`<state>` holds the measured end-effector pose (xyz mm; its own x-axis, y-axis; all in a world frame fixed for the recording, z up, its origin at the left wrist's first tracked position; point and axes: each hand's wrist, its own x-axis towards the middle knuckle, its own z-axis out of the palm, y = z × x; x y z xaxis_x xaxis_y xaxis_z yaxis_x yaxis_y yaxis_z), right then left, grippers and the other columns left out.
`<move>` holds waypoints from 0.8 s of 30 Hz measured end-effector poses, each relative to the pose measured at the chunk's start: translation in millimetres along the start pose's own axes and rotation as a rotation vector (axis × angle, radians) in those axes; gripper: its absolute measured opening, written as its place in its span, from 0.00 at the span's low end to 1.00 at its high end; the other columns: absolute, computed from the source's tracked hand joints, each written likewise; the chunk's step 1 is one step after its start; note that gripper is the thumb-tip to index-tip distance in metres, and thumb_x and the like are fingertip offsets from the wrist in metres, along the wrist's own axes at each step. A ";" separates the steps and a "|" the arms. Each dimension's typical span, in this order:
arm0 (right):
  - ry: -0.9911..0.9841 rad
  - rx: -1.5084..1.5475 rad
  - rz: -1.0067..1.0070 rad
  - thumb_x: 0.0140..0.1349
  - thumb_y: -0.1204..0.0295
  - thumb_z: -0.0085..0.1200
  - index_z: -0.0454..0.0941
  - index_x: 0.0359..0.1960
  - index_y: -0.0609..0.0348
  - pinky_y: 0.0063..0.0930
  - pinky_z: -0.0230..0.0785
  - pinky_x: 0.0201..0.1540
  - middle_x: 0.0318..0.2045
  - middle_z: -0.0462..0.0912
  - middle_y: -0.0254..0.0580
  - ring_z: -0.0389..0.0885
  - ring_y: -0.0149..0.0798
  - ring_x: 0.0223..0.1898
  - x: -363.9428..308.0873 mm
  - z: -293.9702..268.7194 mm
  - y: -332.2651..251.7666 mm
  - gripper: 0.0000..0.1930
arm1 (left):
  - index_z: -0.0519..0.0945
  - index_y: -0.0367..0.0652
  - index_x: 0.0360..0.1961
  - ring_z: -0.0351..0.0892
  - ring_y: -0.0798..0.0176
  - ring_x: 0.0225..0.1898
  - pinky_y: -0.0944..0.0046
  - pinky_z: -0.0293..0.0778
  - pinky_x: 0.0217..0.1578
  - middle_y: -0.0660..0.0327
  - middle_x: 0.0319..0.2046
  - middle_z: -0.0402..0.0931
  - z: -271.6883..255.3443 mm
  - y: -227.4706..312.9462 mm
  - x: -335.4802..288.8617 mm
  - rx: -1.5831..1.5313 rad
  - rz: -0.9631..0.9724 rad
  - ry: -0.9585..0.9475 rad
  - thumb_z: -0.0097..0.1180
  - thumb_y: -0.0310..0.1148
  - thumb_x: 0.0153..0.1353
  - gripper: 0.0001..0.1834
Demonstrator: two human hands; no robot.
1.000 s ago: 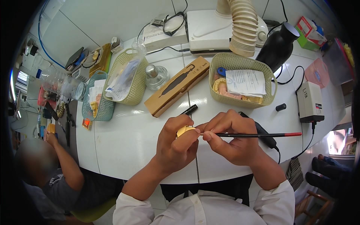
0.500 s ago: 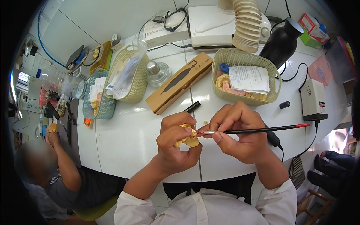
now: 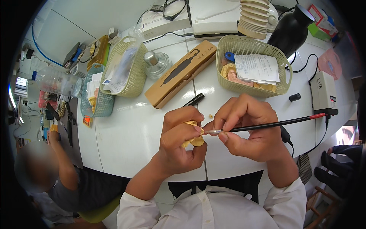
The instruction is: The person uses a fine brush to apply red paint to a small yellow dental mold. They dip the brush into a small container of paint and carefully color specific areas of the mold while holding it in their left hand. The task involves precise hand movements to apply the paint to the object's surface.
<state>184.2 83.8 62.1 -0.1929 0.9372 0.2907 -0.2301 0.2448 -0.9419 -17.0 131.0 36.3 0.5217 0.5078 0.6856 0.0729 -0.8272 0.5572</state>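
My left hand [image 3: 182, 137] is closed around a yellow plaster dental cast [image 3: 197, 141], with its fingers covering much of it. Between the thumb and fingers of my right hand [image 3: 248, 129] is a thin paintbrush [image 3: 263, 126] with a black handle and red end. The brush's metal ferrule points left, and its tip meets the upper right part of the cast beside my left fingers; the exact contact is hidden. Just behind my hands lie a black marker [image 3: 195, 100] and a tiny yellow crumb [image 3: 210, 116].
A long brown box [image 3: 181, 74] lies behind, near a glass spirit lamp [image 3: 157, 65]. Baskets hold papers and casts: one cream [image 3: 284, 86] at right, another [image 3: 131, 82] and a blue one [image 3: 103, 108] at left. A grey control box [image 3: 324, 93] stands far right. A person [image 3: 65, 171] sits at left.
The view has shifted slightly, so the table things appear higher. My right hand and the brush have tilted a little, and the cast is turned slightly in my left hand.
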 end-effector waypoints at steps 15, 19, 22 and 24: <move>0.008 -0.020 -0.006 0.58 0.83 0.60 0.73 0.34 0.66 0.26 0.79 0.50 0.37 0.83 0.44 0.85 0.30 0.42 0.9 0.9 2.0 0.07 | 0.58 0.48 0.53 0.73 0.63 0.39 0.70 0.77 0.29 0.46 0.47 0.66 2.0 -0.5 -2.1 0.077 -0.001 0.003 0.67 0.21 0.54 0.33; 0.009 -0.020 -0.019 0.58 0.84 0.60 0.70 0.35 0.64 0.31 0.81 0.47 0.35 0.81 0.47 0.85 0.34 0.39 1.3 2.5 2.9 0.10 | 0.57 0.47 0.53 0.73 0.62 0.38 0.69 0.77 0.31 0.46 0.48 0.65 0.5 -0.7 -2.9 0.076 -0.024 -0.007 0.66 0.19 0.51 0.34; 0.069 0.110 -0.035 0.59 0.84 0.59 0.70 0.35 0.63 0.28 0.80 0.46 0.36 0.81 0.46 0.85 0.33 0.40 -0.2 3.4 7.4 0.10 | 0.60 0.45 0.53 0.73 0.60 0.41 0.66 0.75 0.39 0.47 0.48 0.66 4.5 0.0 -4.4 -0.094 -0.114 0.079 0.61 0.14 0.43 0.36; 0.107 0.184 -0.023 0.59 0.85 0.59 0.70 0.36 0.63 0.25 0.79 0.45 0.36 0.80 0.44 0.84 0.30 0.41 -1.1 2.4 5.8 0.09 | 0.59 0.45 0.54 0.73 0.60 0.42 0.64 0.74 0.42 0.48 0.48 0.67 5.2 2.7 -3.5 -0.240 -0.192 0.107 0.59 0.13 0.41 0.37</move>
<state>180.7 83.6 56.7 -0.0857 0.9553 0.2828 -0.4055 0.2258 -0.8858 -14.3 125.7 33.0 0.4250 0.6817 0.5956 -0.0483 -0.6399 0.7669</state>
